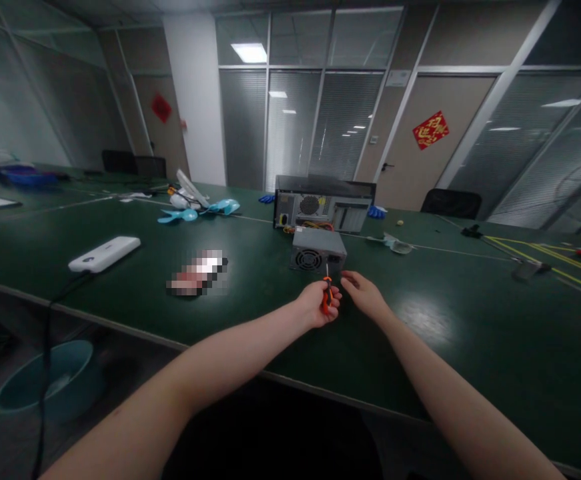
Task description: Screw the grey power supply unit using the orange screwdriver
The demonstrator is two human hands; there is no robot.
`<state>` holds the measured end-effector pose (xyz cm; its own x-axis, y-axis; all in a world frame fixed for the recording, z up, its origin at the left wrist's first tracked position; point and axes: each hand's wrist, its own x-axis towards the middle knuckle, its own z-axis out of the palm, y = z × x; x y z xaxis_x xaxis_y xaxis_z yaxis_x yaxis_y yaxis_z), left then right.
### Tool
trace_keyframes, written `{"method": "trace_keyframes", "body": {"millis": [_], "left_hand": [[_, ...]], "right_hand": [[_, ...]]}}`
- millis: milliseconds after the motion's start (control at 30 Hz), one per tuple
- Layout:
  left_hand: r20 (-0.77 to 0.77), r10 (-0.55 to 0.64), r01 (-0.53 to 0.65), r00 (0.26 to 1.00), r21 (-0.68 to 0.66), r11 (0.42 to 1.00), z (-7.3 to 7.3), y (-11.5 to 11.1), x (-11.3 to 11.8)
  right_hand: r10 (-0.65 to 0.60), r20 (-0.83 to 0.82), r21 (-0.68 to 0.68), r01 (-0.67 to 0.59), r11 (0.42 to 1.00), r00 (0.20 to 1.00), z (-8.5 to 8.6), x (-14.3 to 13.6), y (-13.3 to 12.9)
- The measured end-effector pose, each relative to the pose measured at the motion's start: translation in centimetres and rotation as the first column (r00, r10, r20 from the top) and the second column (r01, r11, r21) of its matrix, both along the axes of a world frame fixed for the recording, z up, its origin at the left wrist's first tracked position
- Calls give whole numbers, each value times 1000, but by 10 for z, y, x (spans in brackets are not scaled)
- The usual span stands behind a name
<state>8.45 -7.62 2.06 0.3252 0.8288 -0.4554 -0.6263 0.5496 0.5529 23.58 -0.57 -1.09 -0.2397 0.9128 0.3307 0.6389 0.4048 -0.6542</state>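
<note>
My left hand [317, 303] is wrapped around the orange-and-black handle of a screwdriver [327, 293]. Its thin shaft points up and away, toward the fan side of a grey computer power supply [319, 241]. From here I cannot tell whether the tip touches the metal. My right hand [364, 293] is just right of the screwdriver, near the lower right corner of the power supply, its fingers loosely bent and apart with nothing visible in them. Directly behind stands an opened computer case [324, 203], with coloured wires running between it and the power supply.
On the green table [250, 280], a white power bank [105, 254] with a black cable and a pixelated object [199, 273] lie to the left. Light-blue plastic pieces [225, 207] sit farther back. A crumpled clear wrapper [396, 244] is to the right. Below the front edge stands a teal basin [50, 380].
</note>
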Motion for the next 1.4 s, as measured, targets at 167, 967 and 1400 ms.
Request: {"method": "trace_keyframes", "body": {"millis": [167,967,1400], "left_hand": [[-91,21,-18,996,35,999,2,-2,2],[-3,-71,71,997,28,997,2,0,-4],[-93,-41,43,995,25,999,1,-2,-1]], "right_hand": [[2,11,2,-2,1000,1000,1,0,-1],[1,2,-11,-1,1000,1000,3,-1,-3],[-7,-33,-11,7,1000,999,4,-4,-6]]}}
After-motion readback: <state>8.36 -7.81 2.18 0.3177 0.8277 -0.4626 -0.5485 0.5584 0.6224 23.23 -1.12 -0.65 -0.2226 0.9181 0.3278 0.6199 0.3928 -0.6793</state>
